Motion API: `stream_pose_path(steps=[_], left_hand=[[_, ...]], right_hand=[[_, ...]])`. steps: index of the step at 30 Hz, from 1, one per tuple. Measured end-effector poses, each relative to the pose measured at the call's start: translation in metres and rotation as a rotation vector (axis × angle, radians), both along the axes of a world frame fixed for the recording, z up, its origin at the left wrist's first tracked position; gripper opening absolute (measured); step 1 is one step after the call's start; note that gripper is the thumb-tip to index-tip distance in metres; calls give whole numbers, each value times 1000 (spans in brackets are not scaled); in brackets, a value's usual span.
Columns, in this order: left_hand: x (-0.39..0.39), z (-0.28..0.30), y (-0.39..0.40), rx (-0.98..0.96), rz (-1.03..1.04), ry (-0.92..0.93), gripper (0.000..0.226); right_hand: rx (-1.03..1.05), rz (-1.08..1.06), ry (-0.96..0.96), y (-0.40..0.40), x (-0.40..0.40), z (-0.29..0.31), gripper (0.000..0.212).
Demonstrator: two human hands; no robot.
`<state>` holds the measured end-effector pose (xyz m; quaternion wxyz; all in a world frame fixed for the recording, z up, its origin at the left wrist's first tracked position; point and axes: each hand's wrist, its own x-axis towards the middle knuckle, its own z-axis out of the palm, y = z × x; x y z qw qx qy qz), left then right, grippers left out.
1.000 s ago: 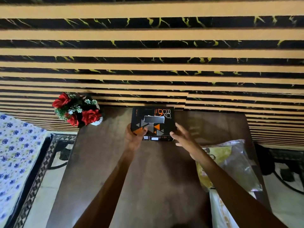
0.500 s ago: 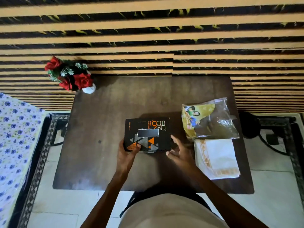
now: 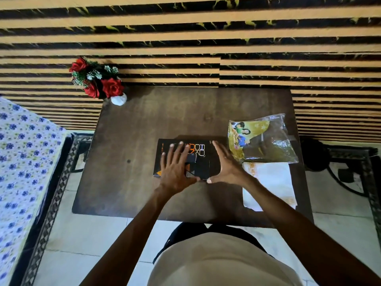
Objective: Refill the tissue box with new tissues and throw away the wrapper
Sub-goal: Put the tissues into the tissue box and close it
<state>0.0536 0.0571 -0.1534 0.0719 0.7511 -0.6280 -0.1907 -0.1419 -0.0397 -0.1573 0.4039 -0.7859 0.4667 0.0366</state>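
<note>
A black tissue box [image 3: 201, 153] with orange and grey print lies flat in the middle of the dark wooden table [image 3: 134, 141]. My left hand [image 3: 175, 168] rests flat on top of the box, fingers spread, covering its slot. My right hand [image 3: 224, 166] is open against the box's right side, thumb at the near right corner. To the right lies a crumpled clear and yellow plastic wrapper [image 3: 261, 139]. In front of the wrapper sits a stack of white tissues [image 3: 270, 182], partly hidden by my right forearm.
A white vase of red roses [image 3: 99, 83] stands at the table's far left corner. A striped wall runs behind the table. A blue-flowered bed cover [image 3: 22, 162] lies to the left. Black metal furniture [image 3: 350, 168] stands to the right on the tiled floor.
The box has come from the table's far edge to its middle. My left hand went from gripping the box's near left corner to lying flat on top; my right hand closed in on its right side.
</note>
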Motion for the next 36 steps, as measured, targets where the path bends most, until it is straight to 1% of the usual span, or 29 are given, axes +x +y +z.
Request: stream_pose_path(steps=[2, 4, 7, 11, 15, 18, 22, 23, 25, 27, 29, 31, 34, 36], left_hand=[[-5, -1, -18, 97, -143, -54, 120], [-5, -4, -31, 167, -208, -70, 122], [2, -6, -36, 196, -212, -83, 121], [9, -2, -33, 218, -241, -159, 114], [8, 4, -34, 234, -256, -198, 111], [12, 7, -34, 251, -291, -199, 112], [19, 7, -36, 264, -325, -189, 115], [21, 7, -37, 260, -326, -182, 116], [24, 6, -38, 260, -319, -162, 117], [24, 5, -39, 256, -316, -148, 116], [18, 6, -39, 220, -301, -138, 109], [6, 9, -39, 141, -283, -119, 89], [-19, 7, -40, -8, -380, -190, 55], [-31, 3, -45, -63, -427, -267, 36]], right_hand=[[0, 84, -1, -11, 4, 4, 141], [-7, 121, 17, -18, 9, 6, 142], [-50, 98, 52, -16, 16, 4, 140], [-136, 123, 101, -8, 19, 2, 138], [-212, 98, 92, -6, 9, -3, 133], [-256, 76, 74, -5, 3, -9, 117], [-288, 33, 116, -4, 4, -8, 95], [-311, 26, 122, -5, 2, -8, 88], [-374, 40, 147, -5, -4, -8, 68], [-431, 89, 236, -2, -10, -9, 52], [-468, 117, 341, 5, -12, -14, 43], [-454, 103, 412, 11, -11, -17, 40], [-343, 102, 389, 14, -11, -22, 36], [-254, 104, 377, 15, -11, -24, 37]])
